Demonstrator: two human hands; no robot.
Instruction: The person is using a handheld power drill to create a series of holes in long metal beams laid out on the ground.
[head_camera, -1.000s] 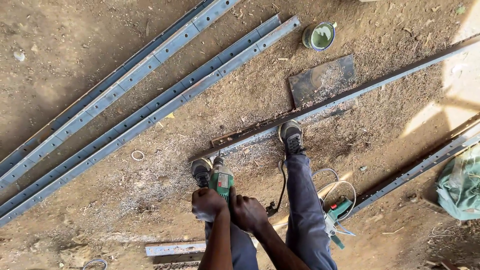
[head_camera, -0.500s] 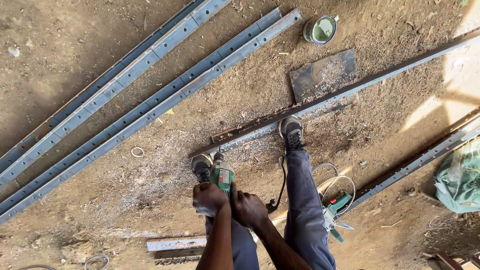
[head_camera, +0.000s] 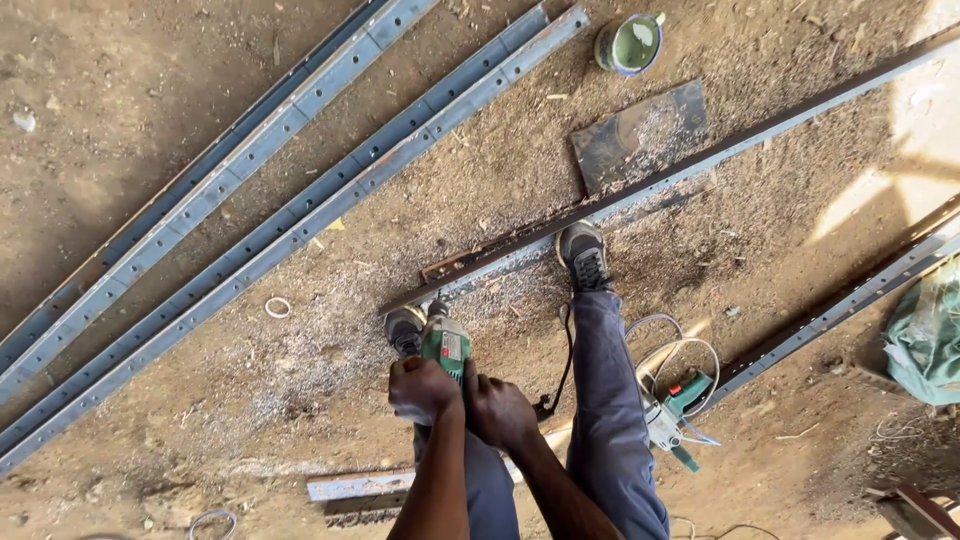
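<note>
**A:** What did the hands have?

**B:** Both were closed around a green power tool (head_camera: 444, 345). The left hand (head_camera: 423, 389) and the right hand (head_camera: 499, 411) sat close together on its near end. The tool pointed down at the near end of a long metal bar (head_camera: 640, 190) on the ground, just in front of the left shoe (head_camera: 405, 330).

**A:** Was the work nearly done?

**B:** I think not. Pale metal dust (head_camera: 330, 330) lay thick around that end of the bar and beside it, so some work there looked done. But the bar ran far off to the right, and most of it looked dark and untouched. I could not see where the tool met the metal.

**A:** What held the bar still?

**B:** The right shoe (head_camera: 583, 254) stood at its edge.

**A:** And around it?

**B:** Two long grey rails with holes (head_camera: 300, 225) lay to the left. A flat dark plate (head_camera: 640, 135) and a small green tin (head_camera: 628, 44) sat far off. A second green tool (head_camera: 678, 408) with a looped white cord lay near the right leg.

**A:** What was the floor like?

**B:** Bare brown dirt (head_camera: 140, 120), dusty, with sun patches on the right.
</note>
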